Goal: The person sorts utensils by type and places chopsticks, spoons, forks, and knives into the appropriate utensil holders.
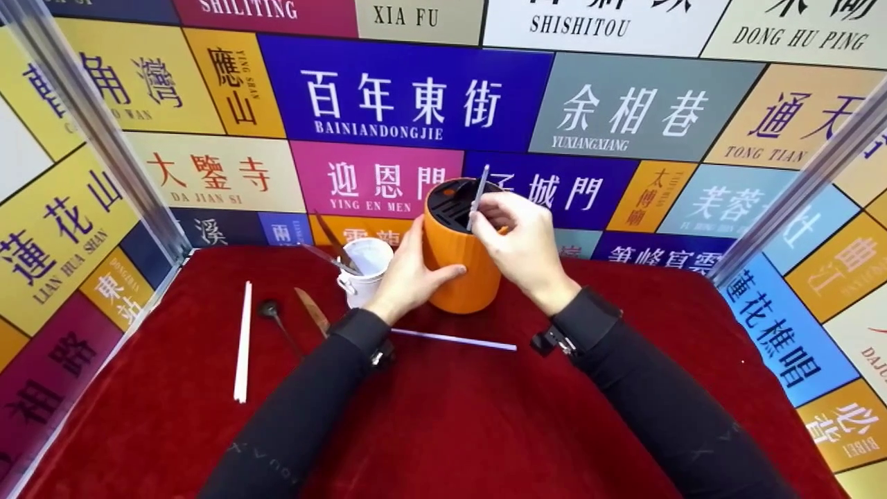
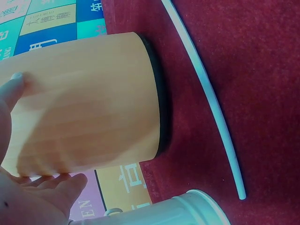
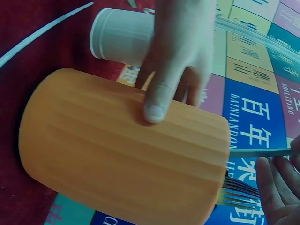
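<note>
An orange cylindrical utensil holder (image 1: 463, 267) with a black slotted top stands upright on the red cloth. My left hand (image 1: 407, 272) grips its left side, thumb across the front and fingers behind. Over the top, my right hand (image 1: 520, 232) pinches a thin grey stick (image 1: 483, 181), its lower end at the slots; whether it is a straw or a chopstick I cannot tell. Fork tines (image 3: 239, 199) stick out of the holder's top in the right wrist view. A thin pale lilac stick (image 1: 454, 339) lies on the cloth before the holder.
Left of the holder stands a white cup (image 1: 367, 258) with long utensils leaning in it. A gold-coloured knife (image 1: 312, 310), a black spoon (image 1: 269, 309) and white chopsticks (image 1: 242, 346) lie further left on the red cloth (image 1: 443, 430). A sign-covered wall (image 1: 409, 55) rises behind.
</note>
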Demonstrator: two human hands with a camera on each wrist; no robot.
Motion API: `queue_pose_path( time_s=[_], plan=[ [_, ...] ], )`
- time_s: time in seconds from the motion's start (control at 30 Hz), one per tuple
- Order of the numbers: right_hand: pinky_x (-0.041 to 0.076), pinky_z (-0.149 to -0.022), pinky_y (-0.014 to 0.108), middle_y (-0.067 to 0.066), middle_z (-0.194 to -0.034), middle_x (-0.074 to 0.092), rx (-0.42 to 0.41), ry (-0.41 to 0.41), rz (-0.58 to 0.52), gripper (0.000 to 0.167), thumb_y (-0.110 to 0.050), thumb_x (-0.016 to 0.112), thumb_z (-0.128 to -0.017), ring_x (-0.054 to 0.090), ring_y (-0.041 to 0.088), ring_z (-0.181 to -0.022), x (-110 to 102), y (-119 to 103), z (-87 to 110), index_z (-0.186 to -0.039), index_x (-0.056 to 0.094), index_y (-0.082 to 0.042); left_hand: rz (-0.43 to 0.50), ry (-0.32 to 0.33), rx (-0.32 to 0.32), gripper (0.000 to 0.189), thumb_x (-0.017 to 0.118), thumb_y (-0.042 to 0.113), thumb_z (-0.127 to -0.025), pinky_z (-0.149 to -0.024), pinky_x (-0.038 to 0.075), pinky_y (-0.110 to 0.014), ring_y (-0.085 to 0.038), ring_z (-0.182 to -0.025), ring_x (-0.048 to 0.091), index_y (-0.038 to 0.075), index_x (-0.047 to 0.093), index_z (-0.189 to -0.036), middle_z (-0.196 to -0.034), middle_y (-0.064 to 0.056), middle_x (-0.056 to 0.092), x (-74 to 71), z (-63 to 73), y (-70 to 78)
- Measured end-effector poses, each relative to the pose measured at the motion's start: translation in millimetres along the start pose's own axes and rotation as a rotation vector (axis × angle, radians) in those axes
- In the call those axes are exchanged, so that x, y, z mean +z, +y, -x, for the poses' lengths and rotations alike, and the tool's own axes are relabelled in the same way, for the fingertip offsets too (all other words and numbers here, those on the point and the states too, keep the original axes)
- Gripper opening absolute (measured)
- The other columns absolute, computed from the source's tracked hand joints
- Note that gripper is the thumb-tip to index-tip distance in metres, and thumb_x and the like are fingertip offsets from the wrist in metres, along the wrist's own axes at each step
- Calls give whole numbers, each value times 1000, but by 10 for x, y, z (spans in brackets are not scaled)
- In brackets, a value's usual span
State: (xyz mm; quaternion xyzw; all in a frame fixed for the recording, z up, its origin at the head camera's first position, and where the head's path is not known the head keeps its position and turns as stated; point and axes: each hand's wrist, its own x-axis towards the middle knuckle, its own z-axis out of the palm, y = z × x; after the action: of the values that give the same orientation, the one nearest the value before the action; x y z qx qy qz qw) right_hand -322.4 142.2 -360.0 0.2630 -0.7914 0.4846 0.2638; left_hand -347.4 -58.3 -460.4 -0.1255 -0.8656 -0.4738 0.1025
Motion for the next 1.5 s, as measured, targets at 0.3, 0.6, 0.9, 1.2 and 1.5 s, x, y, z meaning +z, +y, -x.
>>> queue_pose_path(
  time_s=[0.3, 0.6, 0.9, 1.2, 1.5],
  plan=[
    [67, -81, 34, 7, -100, 83, -34, -47, 183, 16, -13, 74, -101, 79, 17, -88, 103, 78, 51, -113, 81, -4, -25, -2, -16, 117, 91, 47, -90, -135, 36, -44, -28, -161, 45, 12, 21, -177, -178, -13, 38, -4, 3, 4],
    [64, -75, 38, 10, -103, 83, -29, -61, 390, 17, -18, 74, -103, 77, 22, -81, 118, 125, 123, -113, 82, -7, -12, -4, -21, 116, 91, 45, -91, -136, 35, -45, -29, -160, 46, 13, 21, -177, -177, -14, 39, -8, 18, 24],
    [63, -74, 38, 10, -99, 84, -30, -26, 368, 16, -13, 72, -102, 77, 22, -79, 66, 166, 186, -108, 84, -6, -10, -4, -7, 116, 92, 47, -90, -134, 38, -45, -28, -157, 49, 14, 23, -176, -175, -13, 42, 5, 8, 9],
    [54, -66, 28, 4, -85, 79, -10, -11, 317, 13, -13, 72, -100, 69, 15, -69, -28, 146, 278, -104, 83, -8, 10, 14, 8, 113, 92, 48, -89, -133, 39, -44, -27, -155, 51, 14, 26, -175, -174, -12, 44, -7, 14, 1],
    [59, -69, 28, 2, -90, 81, -76, -209, 243, 14, -11, 71, -101, 69, 12, -74, -27, 240, 436, -104, 84, -6, -9, 11, -1, 114, 93, 47, -89, -135, 36, -44, -26, -158, 48, 15, 25, -175, -175, -11, 42, 8, 4, -3]
  ],
)
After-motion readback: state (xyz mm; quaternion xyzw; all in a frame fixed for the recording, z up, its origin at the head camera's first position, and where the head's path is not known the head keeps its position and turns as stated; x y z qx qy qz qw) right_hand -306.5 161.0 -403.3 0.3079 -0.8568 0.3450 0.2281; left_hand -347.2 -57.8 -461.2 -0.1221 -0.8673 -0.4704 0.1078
